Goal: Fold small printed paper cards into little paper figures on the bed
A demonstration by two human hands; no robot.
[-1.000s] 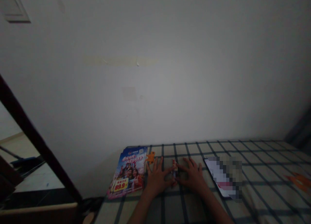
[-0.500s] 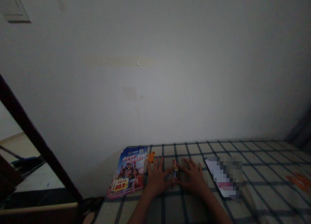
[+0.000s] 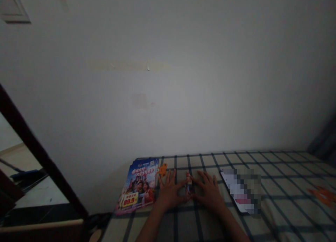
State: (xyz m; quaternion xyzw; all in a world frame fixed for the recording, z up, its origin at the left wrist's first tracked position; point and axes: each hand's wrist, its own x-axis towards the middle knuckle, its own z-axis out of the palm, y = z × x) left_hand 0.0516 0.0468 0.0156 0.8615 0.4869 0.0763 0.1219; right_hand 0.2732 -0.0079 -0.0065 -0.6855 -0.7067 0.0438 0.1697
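Note:
A narrow folded strip of printed paper (image 3: 188, 186), red near its top and darker below, lies upright in view on the checked cloth. My left hand (image 3: 169, 192) touches its left edge with thumb and index finger, the other fingers spread over the cloth. On the opposite edge are the thumb and index finger of my right hand (image 3: 210, 191), whose remaining fingers also fan out. Both hands grip the strip between them. Left of my left hand is a stack of glossy flyers (image 3: 140, 186) marked 89.9.
A phone-like slab (image 3: 237, 194), partly pixelated, rests right of my right hand. The checked cloth (image 3: 207, 228) has orange figures on it and meets a pale wall (image 3: 183, 77). A dark slanting post (image 3: 39, 144) stands at the left.
Both hands stay nearly in place on the paper strip. The whole view has shifted very slightly.

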